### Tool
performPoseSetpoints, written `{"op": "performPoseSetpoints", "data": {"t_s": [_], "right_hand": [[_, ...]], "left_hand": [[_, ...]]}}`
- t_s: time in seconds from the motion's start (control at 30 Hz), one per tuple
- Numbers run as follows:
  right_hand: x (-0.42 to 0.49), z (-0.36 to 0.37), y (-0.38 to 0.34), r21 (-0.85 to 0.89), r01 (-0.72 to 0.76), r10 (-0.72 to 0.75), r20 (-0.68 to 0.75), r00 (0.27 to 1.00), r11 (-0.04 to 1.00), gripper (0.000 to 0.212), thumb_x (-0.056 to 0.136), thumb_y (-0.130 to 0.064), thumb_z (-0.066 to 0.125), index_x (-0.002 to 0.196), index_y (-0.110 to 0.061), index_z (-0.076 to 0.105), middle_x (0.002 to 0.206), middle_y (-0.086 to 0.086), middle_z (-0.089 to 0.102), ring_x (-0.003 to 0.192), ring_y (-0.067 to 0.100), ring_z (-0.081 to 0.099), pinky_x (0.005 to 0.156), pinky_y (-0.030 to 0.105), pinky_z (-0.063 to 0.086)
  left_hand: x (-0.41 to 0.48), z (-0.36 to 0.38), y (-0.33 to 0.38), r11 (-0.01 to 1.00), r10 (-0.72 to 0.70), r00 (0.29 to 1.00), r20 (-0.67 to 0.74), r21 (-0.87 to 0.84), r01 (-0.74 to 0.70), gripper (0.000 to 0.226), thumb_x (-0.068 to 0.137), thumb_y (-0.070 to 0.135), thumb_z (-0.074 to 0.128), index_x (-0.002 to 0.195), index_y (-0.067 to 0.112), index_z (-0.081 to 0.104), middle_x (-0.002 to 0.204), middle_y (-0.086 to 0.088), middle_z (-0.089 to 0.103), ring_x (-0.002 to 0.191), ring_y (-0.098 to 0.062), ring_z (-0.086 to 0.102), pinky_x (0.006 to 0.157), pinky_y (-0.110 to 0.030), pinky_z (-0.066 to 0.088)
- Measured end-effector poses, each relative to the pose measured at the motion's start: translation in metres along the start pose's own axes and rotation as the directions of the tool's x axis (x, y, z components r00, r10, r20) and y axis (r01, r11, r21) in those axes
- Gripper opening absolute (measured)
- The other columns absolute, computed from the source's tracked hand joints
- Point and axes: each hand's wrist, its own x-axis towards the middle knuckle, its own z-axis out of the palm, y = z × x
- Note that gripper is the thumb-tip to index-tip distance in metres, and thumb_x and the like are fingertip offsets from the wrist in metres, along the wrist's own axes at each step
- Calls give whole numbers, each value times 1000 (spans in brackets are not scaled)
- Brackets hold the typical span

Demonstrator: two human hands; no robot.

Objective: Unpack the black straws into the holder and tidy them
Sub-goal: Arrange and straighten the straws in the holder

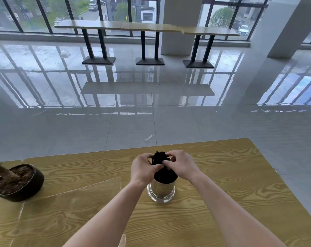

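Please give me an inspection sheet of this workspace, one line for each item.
Surface: wooden table, clear sheet lying at left.
Job's things: black straws standing in metal holder.
Clutter: dark bowl at the left edge.
Grippers: left hand and right hand both pinch the straw bundle.
Cables: nothing seen.
Surroundings: glossy tiled floor, small wrapper on it, bar tables by windows.

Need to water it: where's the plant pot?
Head view: the plant pot sits on the table's far left edge, left of the metal holder.
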Motion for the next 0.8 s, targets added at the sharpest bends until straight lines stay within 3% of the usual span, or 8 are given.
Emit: {"op": "performPoseSetpoints", "data": {"t_s": [0.1,0.2,0.37,0.47,0.57,0.7,0.8], "right_hand": [[0,0,-2,14,14,-14,12,1000,1000,24,91,-31,67,113,-23,73,77,-9,71,84,11,68,63,20,44],[0,-2,-5,23,17,-17,15,1000,1000,16,92,-31,66,99,-20,76,76,-6,74,81,12,69,67,24,50],[0,-4,-7,12,17,-17,-15,1000,1000,18,93,-27,66,82,-15,75,68,-1,74,57,9,64,62,34,60],[0,-2,-8,-1,14,-14,-31,999,1000,15,92,-26,68,96,-13,74,75,5,75,60,16,68,61,36,62],[-3,1,-5,-30,24,-25,-50,998,999,36,91,-26,69,125,-14,65,94,10,74,82,26,72,70,36,60],[-7,1,6,16,20,-18,-109,994,1000,37,91,-24,66,128,-17,65,90,-3,71,85,18,68,79,37,59],[-11,-3,15,-6,11,-11,-119,993,1000,35,90,-25,68,125,-21,68,87,-12,67,80,6,63,73,21,50]], "left_hand": [[8,-2,3,1000,11,999,45,9,-11,44,70,31,90,109,18,73,85,3,72,79,-10,70,73,-29,59],[14,-5,6,999,34,994,106,26,-37,41,70,34,90,104,16,76,84,4,73,78,-9,70,70,-27,59],[22,-10,10,1000,-9,984,177,-3,9,29,68,33,91,88,15,79,83,-4,77,81,-17,74,79,-40,62],[21,-10,12,1000,-15,984,178,-21,19,42,67,31,92,101,12,75,89,-7,75,87,-21,73,84,-42,60],[13,-7,9,996,-25,989,145,-81,37,53,67,25,92,113,18,67,89,-7,74,85,-21,73,83,-39,61],[-3,-5,-6,988,-21,993,112,-150,38,54,70,9,87,119,20,68,82,-4,72,74,-12,70,74,-29,58],[-12,-3,-12,990,-6,996,89,-143,19,51,75,9,82,122,22,68,80,0,71,67,-6,65,69,-21,52]]}}
